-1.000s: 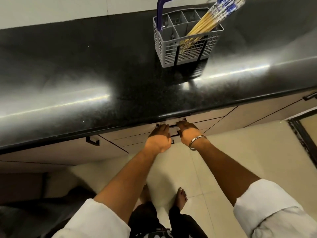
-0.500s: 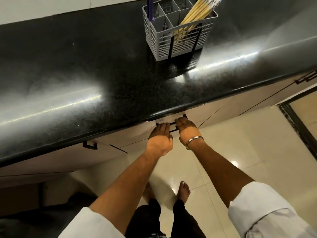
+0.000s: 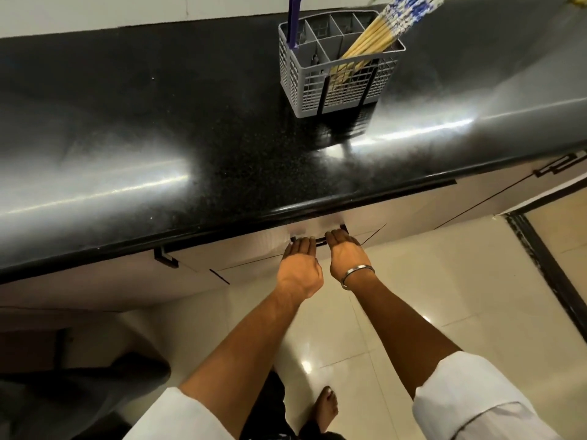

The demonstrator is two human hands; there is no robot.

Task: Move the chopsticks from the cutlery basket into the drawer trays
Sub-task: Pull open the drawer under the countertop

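A grey cutlery basket [image 3: 336, 87] with a purple handle stands on the black countertop [image 3: 178, 147] at the back. A bundle of yellow chopsticks [image 3: 374, 39] with blue-and-white tops leans out of its right compartment. Below the counter edge, my left hand [image 3: 300, 265] and my right hand [image 3: 346, 254], which has a metal bangle at the wrist, both grip the black handle [image 3: 320, 239] of the top drawer [image 3: 254, 252]. Their fingertips are curled behind the bar, out of sight. The drawer front sits just under the counter lip, and its inside is hidden.
Another black handle [image 3: 165, 257] sits to the left on the cabinet front, and one more [image 3: 559, 166] at the far right. A dark-framed door [image 3: 546, 265] stands at the right. My bare foot [image 3: 325, 408] is on the glossy tiled floor.
Both hands have risen from a lower drawer handle to the top one and now hold it. The view has tilted, so the basket sits lower in the frame.
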